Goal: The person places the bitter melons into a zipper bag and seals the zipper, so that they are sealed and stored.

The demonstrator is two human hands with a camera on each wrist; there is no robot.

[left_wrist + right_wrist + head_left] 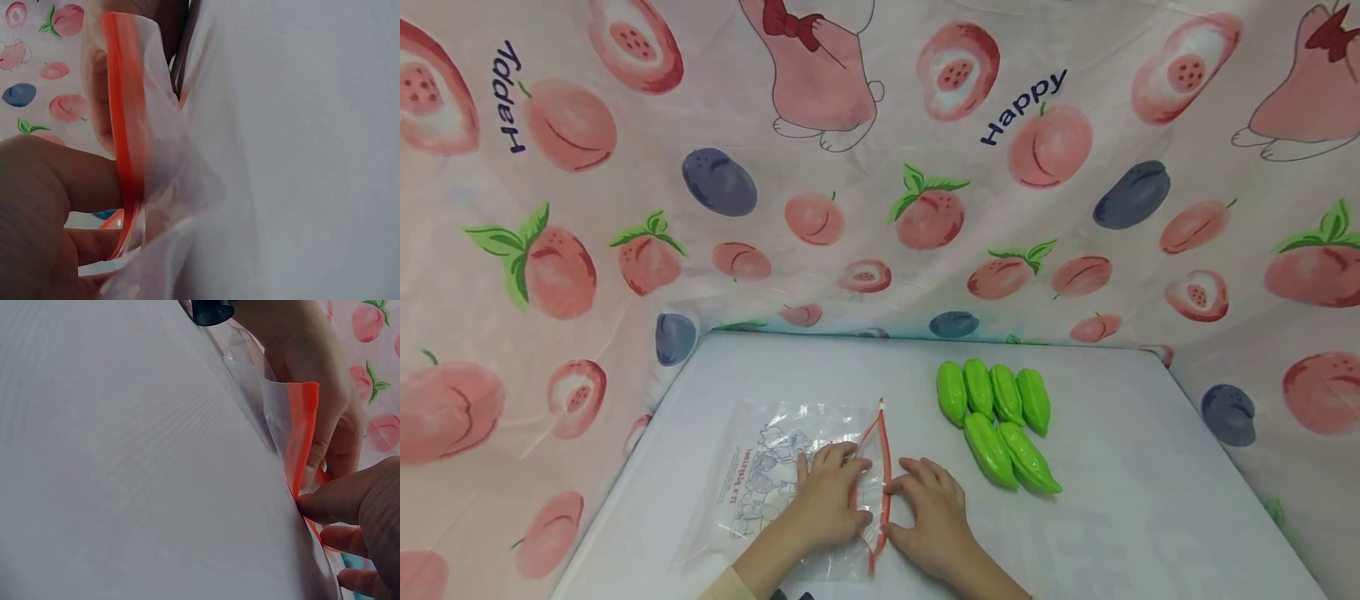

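A clear zip bag [760,467] with printed drawings lies flat on the white table, its red-orange zip edge [886,454] facing right and its mouth parted. My left hand [827,500] rests over the bag, thumb and forefinger gripping the nearer zip strip. Opposite it, my right hand [936,517] holds the other strip between curled thumb and fingers. In the left wrist view, the orange strip [125,106] stands raised with the left thumb tip hidden behind it. In the right wrist view, the right thumb [334,499] touches the strip's lower end.
Several green, ridged, star-fruit-like pieces [988,450] lie in two rows beyond my right hand. The white table [1150,500] meets a peach-printed cloth [850,208] at its back and sides. A dark round object [212,311] shows near the left wrist.
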